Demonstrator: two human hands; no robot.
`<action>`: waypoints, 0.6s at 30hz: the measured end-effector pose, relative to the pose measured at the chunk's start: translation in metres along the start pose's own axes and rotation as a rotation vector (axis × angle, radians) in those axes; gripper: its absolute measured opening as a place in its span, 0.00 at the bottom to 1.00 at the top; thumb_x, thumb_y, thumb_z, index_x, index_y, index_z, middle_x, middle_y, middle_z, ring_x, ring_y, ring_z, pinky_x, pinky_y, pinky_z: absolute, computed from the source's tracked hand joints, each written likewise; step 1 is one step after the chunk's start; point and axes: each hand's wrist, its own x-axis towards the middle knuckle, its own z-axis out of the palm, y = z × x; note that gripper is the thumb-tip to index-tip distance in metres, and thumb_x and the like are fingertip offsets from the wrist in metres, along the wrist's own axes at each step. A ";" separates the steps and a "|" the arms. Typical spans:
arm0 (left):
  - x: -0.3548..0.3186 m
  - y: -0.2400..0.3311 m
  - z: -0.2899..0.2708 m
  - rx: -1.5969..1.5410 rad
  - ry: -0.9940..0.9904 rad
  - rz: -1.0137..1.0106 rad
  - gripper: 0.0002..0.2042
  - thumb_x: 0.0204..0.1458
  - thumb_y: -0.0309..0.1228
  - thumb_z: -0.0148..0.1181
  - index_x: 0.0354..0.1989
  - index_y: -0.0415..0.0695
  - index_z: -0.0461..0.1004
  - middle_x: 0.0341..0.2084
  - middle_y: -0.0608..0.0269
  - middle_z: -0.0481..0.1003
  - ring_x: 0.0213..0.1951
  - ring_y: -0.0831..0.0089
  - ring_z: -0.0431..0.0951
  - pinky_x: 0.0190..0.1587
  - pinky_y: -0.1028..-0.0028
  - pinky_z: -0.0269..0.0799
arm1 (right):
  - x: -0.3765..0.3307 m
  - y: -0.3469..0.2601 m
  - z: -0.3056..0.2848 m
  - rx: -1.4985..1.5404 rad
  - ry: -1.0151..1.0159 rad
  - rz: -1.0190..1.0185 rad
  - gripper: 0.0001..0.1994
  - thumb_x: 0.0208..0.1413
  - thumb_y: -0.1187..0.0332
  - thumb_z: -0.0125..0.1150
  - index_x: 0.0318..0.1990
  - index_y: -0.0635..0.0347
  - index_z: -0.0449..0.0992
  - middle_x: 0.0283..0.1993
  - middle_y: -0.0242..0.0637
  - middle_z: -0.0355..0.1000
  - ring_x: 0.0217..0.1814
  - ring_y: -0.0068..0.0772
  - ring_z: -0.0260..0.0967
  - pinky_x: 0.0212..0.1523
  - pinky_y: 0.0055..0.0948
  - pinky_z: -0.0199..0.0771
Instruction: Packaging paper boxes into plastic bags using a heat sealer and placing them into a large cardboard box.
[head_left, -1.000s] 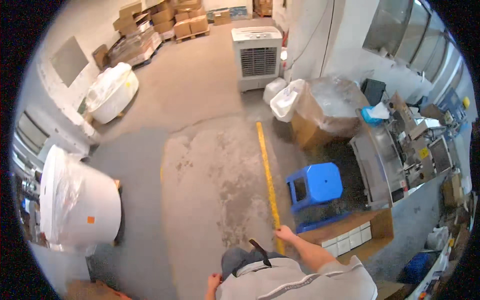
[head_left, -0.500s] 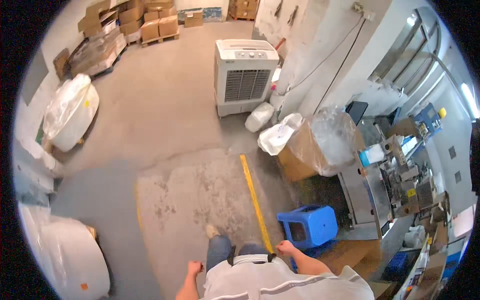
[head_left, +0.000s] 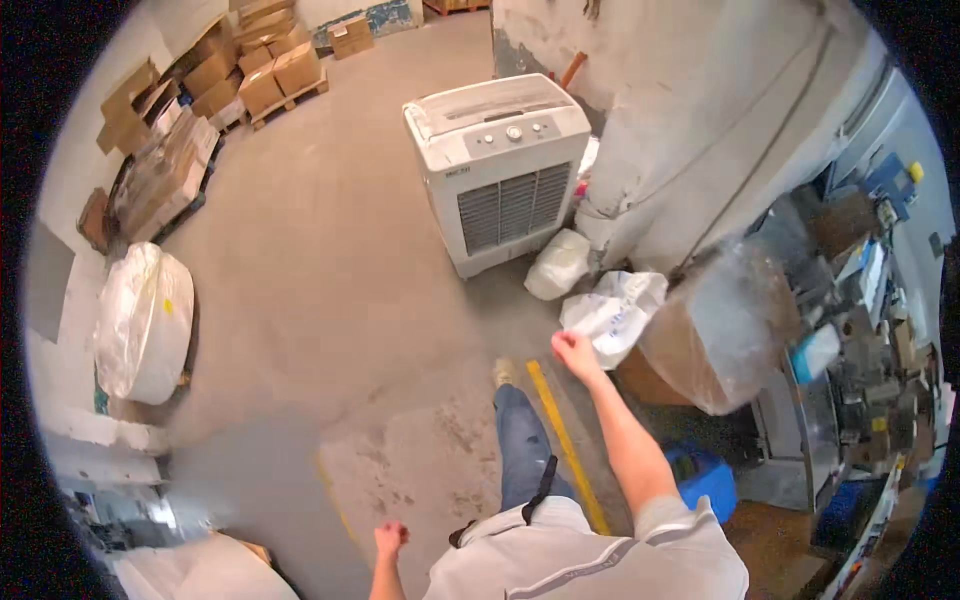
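My left hand (head_left: 391, 540) hangs low beside my body, fingers curled in, with nothing seen in it. Swung forward on the right, my right hand (head_left: 575, 353) is also loosely closed, and no object shows in it. In the picture it overlaps the edge of a white plastic sack (head_left: 614, 312) on the floor; whether they touch is unclear, though the hand looks well above it. Beyond the sack lies a smaller white bag (head_left: 558, 264), beside a white air cooler (head_left: 500, 170) with a dark grille and knobs.
On the right stand a carton lined with clear plastic (head_left: 725, 330), a blue stool (head_left: 705, 478) and a cluttered workbench. A yellow line (head_left: 566, 440) runs along the floor by my foot. Wrapped white rolls (head_left: 148, 325) and pallets of cartons (head_left: 285, 85) line the left.
I have stepped forward, and the air cooler and sacks appear closer. My right arm has swung out ahead; my left hand stays low. The blue stool has slipped nearer my right side.
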 end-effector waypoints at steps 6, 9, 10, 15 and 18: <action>-0.014 0.122 0.062 -0.016 -0.048 -0.379 0.08 0.59 0.31 0.51 0.38 0.40 0.74 0.27 0.56 0.78 0.27 0.64 0.80 0.28 0.65 0.78 | 0.316 -0.097 0.000 -0.200 0.215 -0.259 0.14 0.54 0.65 0.61 0.43 0.65 0.75 0.38 0.43 0.77 0.39 0.33 0.75 0.41 0.32 0.74; -0.011 0.200 0.088 0.033 -0.057 -0.427 0.09 0.60 0.33 0.52 0.40 0.40 0.74 0.29 0.57 0.79 0.29 0.66 0.81 0.29 0.67 0.78 | 0.410 -0.131 -0.008 -0.209 0.292 -0.244 0.15 0.52 0.64 0.63 0.43 0.65 0.75 0.37 0.44 0.76 0.38 0.38 0.74 0.42 0.34 0.73; -0.005 0.222 0.094 0.015 -0.045 -0.406 0.10 0.59 0.34 0.54 0.40 0.40 0.74 0.29 0.57 0.79 0.29 0.66 0.81 0.30 0.68 0.78 | 0.435 -0.144 -0.011 -0.293 0.332 -0.294 0.17 0.51 0.64 0.64 0.44 0.65 0.75 0.38 0.44 0.74 0.38 0.39 0.73 0.42 0.35 0.73; 0.020 0.313 0.122 -0.042 0.005 -0.409 0.11 0.57 0.35 0.58 0.40 0.40 0.74 0.30 0.56 0.79 0.29 0.67 0.80 0.31 0.70 0.76 | 0.483 -0.193 -0.005 -0.432 0.337 -0.388 0.24 0.45 0.68 0.68 0.51 0.63 0.71 0.41 0.42 0.70 0.39 0.36 0.71 0.42 0.32 0.73; 0.035 0.350 0.133 -0.012 -0.038 -0.397 0.12 0.57 0.36 0.58 0.42 0.40 0.74 0.31 0.56 0.78 0.31 0.67 0.80 0.33 0.71 0.76 | 0.499 -0.188 -0.006 -0.546 0.314 -0.490 0.26 0.45 0.70 0.67 0.54 0.61 0.69 0.42 0.42 0.68 0.40 0.37 0.70 0.43 0.33 0.72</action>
